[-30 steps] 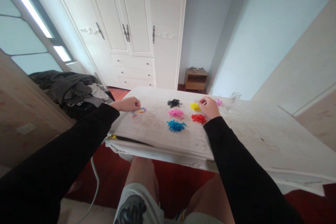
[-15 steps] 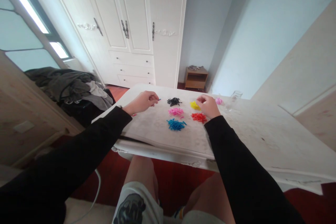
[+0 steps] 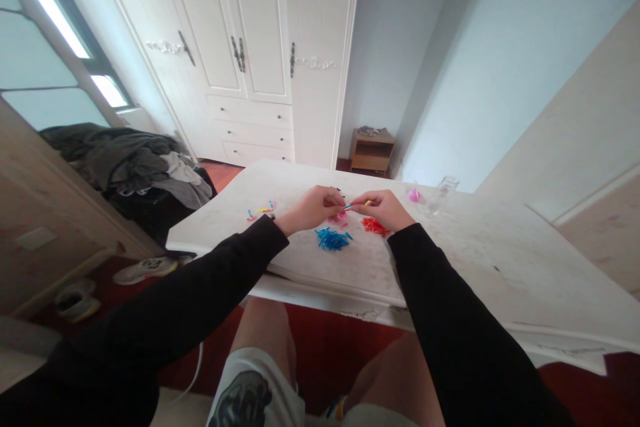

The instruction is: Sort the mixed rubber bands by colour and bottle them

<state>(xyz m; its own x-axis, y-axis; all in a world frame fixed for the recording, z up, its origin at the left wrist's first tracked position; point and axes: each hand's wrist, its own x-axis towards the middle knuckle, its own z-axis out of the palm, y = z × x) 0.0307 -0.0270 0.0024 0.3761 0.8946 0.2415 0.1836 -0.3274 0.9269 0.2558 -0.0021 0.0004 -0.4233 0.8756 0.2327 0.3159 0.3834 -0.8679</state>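
Looks forward and down from the person's head; hangs close above the bare legs (image 3: 273, 317); faces across the table (image 3: 470, 267) toward the wardrobe (image 3: 320, 20) well beyond; catches left hand (image 3: 313, 207) and right hand (image 3: 384, 209) near mid-view; spans widely, from window (image 3: 53, 5) at left to wall (image 3: 475, 80) at right.

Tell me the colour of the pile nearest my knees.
The pile is blue, clearest in the head view.

Two hands (image 3: 311, 208) (image 3: 386, 209), one blue pile (image 3: 332, 239), one red pile (image 3: 374, 226), one bottle (image 3: 441, 197), one nightstand (image 3: 371, 159)
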